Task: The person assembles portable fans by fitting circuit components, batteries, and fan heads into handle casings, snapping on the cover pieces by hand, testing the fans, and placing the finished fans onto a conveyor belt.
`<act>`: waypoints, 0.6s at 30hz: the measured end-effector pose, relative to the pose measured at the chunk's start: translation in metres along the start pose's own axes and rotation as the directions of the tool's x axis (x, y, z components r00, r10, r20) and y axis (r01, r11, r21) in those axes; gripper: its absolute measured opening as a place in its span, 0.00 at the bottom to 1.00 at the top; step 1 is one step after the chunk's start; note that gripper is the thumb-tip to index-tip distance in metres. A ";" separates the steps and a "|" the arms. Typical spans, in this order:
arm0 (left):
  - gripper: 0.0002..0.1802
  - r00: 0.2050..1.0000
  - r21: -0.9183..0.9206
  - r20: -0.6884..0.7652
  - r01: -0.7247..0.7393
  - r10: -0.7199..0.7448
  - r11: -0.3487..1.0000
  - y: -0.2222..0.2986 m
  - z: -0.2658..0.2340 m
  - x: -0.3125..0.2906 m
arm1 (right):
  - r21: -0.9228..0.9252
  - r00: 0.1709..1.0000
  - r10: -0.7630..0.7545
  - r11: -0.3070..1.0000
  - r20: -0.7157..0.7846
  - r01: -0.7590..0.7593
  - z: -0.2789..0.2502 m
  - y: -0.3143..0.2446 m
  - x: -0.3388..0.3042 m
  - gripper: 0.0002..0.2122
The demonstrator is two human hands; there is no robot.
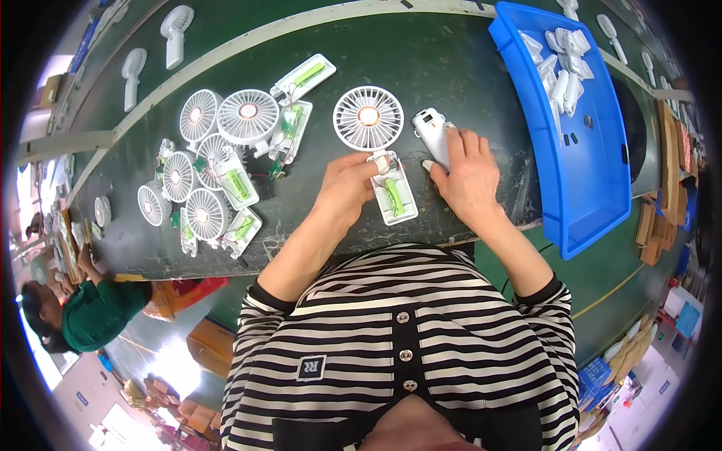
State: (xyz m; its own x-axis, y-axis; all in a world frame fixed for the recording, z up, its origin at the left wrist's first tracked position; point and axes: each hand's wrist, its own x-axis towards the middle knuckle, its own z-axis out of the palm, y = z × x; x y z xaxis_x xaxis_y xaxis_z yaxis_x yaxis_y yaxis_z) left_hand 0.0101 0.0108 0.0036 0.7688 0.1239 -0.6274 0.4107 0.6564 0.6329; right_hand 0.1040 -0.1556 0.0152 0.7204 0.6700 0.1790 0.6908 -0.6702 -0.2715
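Note:
In the middle of the dark workbench lies a white handheld fan (368, 118), its round grille away from me. Its handle is uncovered and shows a green battery cell (393, 195) inside. My left hand (344, 186) pinches this fan at the neck, between the grille and the handle. Just to the right, a white handle cover (432, 135) with a small cut-out at its far end lies between the thumb and fingers of my right hand (471, 177). The fingers partly hide the cover's near end.
Left of my hands, several fans (248, 116) with uncovered handles and green cells are heaped together. A blue tray (553, 188) at the right holds white plastic parts (568, 68). More fans (176, 34) lie beyond the pale rail. A co-worker in green (101, 312) sits at far left.

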 end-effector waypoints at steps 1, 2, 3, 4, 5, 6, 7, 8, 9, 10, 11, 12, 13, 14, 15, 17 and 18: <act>0.15 1.000 -0.010 -0.006 -0.005 0.005 1.000 0.000 -0.002 0.000 | 0.000 1.000 -0.012 1.000 0.005 0.012 0.000 -0.001 -0.001 0.25; 0.15 1.000 -0.046 0.016 0.020 -0.020 0.999 0.000 -0.004 0.002 | -0.027 1.000 0.003 1.000 -0.023 -0.004 0.000 -0.002 -0.001 0.24; 0.15 0.998 -0.081 0.041 0.047 -0.044 0.996 0.000 -0.005 0.002 | -0.054 0.999 0.018 0.998 -0.051 -0.021 0.000 -0.002 -0.001 0.24; 0.15 0.998 -0.090 0.038 0.044 -0.041 0.995 0.000 -0.005 0.002 | -0.056 0.999 0.010 0.998 -0.047 -0.013 0.002 0.001 -0.002 0.24; 0.15 0.998 -0.094 0.038 0.051 -0.048 0.994 0.000 -0.004 0.001 | -0.083 0.999 0.003 0.997 -0.043 -0.007 0.005 0.004 -0.004 0.25; 0.16 0.998 -0.099 0.038 0.059 -0.056 0.993 0.000 -0.003 0.001 | -0.111 0.999 -0.003 0.994 -0.040 -0.002 0.007 0.006 -0.005 0.26; 0.16 0.998 -0.106 0.037 0.057 -0.054 0.993 -0.001 -0.003 0.001 | -0.113 0.999 -0.009 0.994 -0.036 0.005 0.006 0.006 -0.004 0.26; 0.16 0.998 -0.089 0.030 0.051 -0.049 0.995 -0.003 -0.003 0.002 | -0.098 1.000 0.002 0.995 -0.027 -0.005 0.006 0.006 -0.003 0.25; 0.15 0.999 -0.072 0.023 0.045 -0.044 0.996 -0.004 -0.003 0.003 | -0.082 1.000 0.014 0.997 -0.018 -0.015 0.005 0.006 -0.002 0.23; 0.15 0.999 -0.080 0.021 0.044 -0.042 0.996 -0.006 -0.003 0.003 | -0.084 1.000 0.008 0.996 -0.014 -0.009 0.004 0.006 -0.002 0.23; 0.15 1.000 -0.043 -0.004 0.021 -0.021 0.999 -0.009 -0.002 0.004 | -0.070 1.000 0.002 0.998 -0.008 -0.002 0.003 0.007 -0.001 0.23; 0.15 1.000 -0.006 -0.029 -0.001 0.001 1.000 -0.010 -0.001 0.004 | -0.055 1.000 -0.004 0.998 -0.002 0.004 0.002 0.008 0.000 0.23; 0.15 1.000 -0.011 -0.029 -0.001 0.000 1.000 -0.011 0.001 0.004 | -0.058 1.000 -0.007 0.998 0.001 0.007 0.002 0.008 0.001 0.23; 0.15 1.000 -0.018 -0.030 -0.009 0.008 1.000 -0.012 0.002 0.005 | -0.049 1.000 0.007 0.999 -0.005 -0.007 0.003 0.009 0.002 0.23; 0.14 0.999 -0.025 -0.031 -0.018 0.017 1.000 -0.012 0.003 0.005 | -0.040 1.000 0.020 0.999 -0.013 -0.021 0.003 0.009 0.002 0.23; 0.12 0.999 -0.054 -0.054 -0.001 -0.002 0.999 -0.009 0.005 0.004 | -0.004 0.999 0.034 0.999 -0.005 -0.034 0.000 0.007 0.002 0.24; 0.10 0.997 -0.079 -0.076 0.017 -0.023 0.997 -0.008 0.006 0.005 | 0.032 0.999 0.052 0.998 0.002 -0.052 -0.004 0.005 0.002 0.24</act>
State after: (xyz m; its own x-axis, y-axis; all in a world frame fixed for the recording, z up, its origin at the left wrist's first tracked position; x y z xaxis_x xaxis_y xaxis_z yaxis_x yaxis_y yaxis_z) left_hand 0.0131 0.0017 -0.0019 0.7196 0.1654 -0.6744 0.3832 0.7153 0.5843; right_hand 0.1088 -0.1587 0.0181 0.7549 0.6353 0.1625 0.6503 -0.6932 -0.3109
